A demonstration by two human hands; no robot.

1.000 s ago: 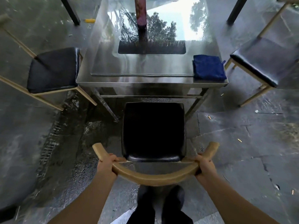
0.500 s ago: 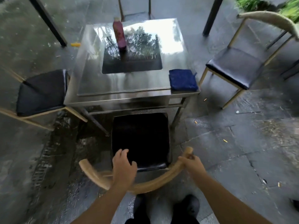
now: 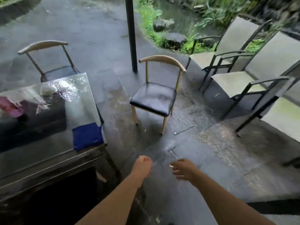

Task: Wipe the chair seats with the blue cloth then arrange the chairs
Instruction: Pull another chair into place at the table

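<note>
Both my hands empty, the chair standing ahead on wet paving.

The glass tabletop [image 3: 53,153] fills my left; a black-seated chair [image 3: 154,98] stands apart to its right, and the blue cloth [image 3: 87,135] lies folded on the tabletop's near corner. My left hand [image 3: 142,165] has fingers curled on nothing; my right hand [image 3: 184,169] has fingers loosely apart.

A glass-topped table [image 3: 48,159] carries a folded blue cloth [image 3: 87,135] at its near right corner. A black-seated chair [image 3: 154,98] stands on the wet stone floor [image 3: 203,159] beside it.
</note>
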